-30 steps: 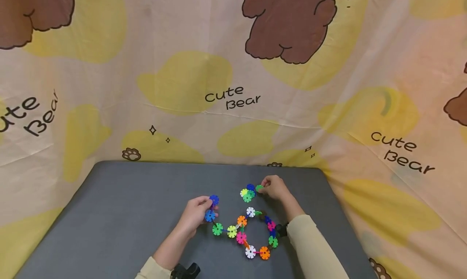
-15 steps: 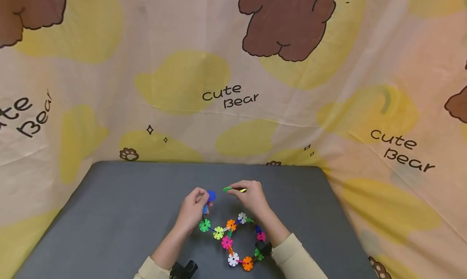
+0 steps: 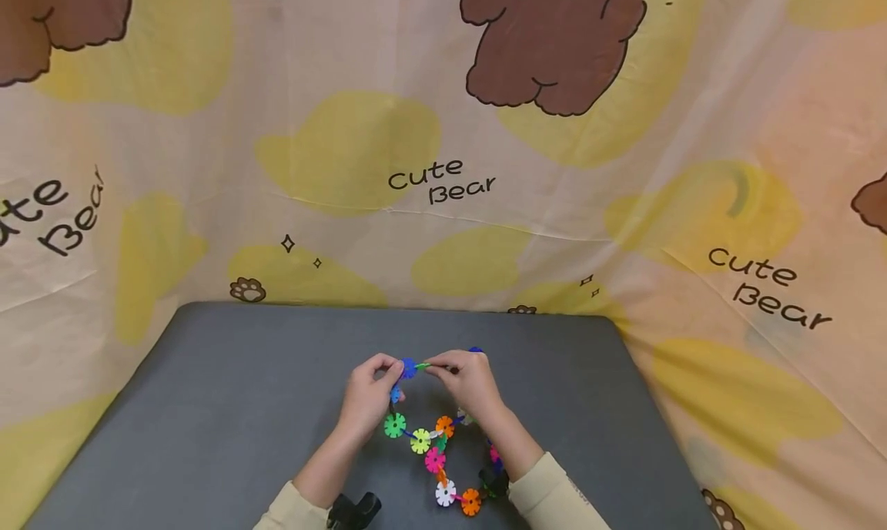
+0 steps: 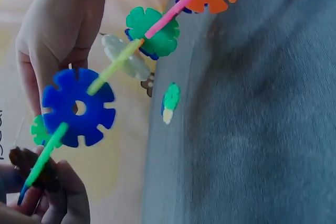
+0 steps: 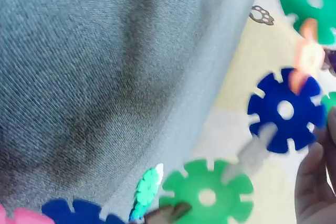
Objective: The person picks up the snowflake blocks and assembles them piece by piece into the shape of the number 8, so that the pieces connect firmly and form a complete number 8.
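In the head view my left hand point(image 3: 369, 397) pinches a blue notched building disc point(image 3: 409, 368), the end of a linked chain. My right hand point(image 3: 473, 385) pinches a green notched disc point(image 3: 422, 365), edge-on at the blue disc's rim. A lighter blue disc point(image 3: 396, 394) and a green disc point(image 3: 395, 425) follow below my left hand. The chain runs through a yellow disc point(image 3: 420, 441) into a multicoloured ring, where a white disc point(image 3: 446, 492) and an orange disc point(image 3: 471, 502) show. My right hand and forearm hide the ring's right part.
Loose discs lie farther back on the grey table point(image 3: 263, 407); a blue disc point(image 3: 475, 350) peeks out behind my right hand, and a green disc point(image 4: 171, 96) shows in the left wrist view. A printed cloth point(image 3: 333, 129) hangs behind the table.
My right hand has come left from the loose discs with the green disc, which now meets the blue one. The ring has shifted left and toward me; my left hand has kept its grip.
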Motion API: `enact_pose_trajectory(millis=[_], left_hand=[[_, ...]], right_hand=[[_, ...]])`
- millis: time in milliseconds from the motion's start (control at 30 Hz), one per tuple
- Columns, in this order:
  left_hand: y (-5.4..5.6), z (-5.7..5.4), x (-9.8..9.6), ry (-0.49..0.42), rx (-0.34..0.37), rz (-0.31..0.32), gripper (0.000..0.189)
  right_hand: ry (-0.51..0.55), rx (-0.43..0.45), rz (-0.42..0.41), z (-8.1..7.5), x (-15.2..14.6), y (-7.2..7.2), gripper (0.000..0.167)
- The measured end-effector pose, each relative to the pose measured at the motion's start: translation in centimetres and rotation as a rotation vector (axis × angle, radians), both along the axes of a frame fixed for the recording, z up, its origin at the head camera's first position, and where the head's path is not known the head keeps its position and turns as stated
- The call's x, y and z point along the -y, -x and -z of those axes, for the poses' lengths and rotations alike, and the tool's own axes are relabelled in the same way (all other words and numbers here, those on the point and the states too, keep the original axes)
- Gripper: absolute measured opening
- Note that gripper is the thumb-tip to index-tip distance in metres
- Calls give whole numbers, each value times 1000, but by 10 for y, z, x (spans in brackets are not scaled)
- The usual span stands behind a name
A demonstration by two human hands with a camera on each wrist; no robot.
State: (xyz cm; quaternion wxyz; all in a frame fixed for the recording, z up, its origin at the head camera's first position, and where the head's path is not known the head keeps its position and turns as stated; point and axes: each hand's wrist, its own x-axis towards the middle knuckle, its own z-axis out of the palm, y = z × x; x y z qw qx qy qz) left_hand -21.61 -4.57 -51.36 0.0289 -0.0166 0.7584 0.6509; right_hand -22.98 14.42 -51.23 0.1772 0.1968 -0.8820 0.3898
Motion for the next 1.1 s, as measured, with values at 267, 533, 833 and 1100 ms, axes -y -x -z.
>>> enact_pose_trajectory(millis=[267,533,833,1100], left_hand=[[-1,0,-10,-100,29,-28,19],[-2,-1,-8,-81,27,-6,19],[-1,7,-8,-191,117,-27,20],[5,10,-3,-297,183,3,35]], right_hand=[[9,-171,-17,1,0,-2,1],[-102,-247,-58,-2,-1,-5,7],[-21,309,75,-13,-42,16,28],[-15,428,281,2,-82,47,19]])
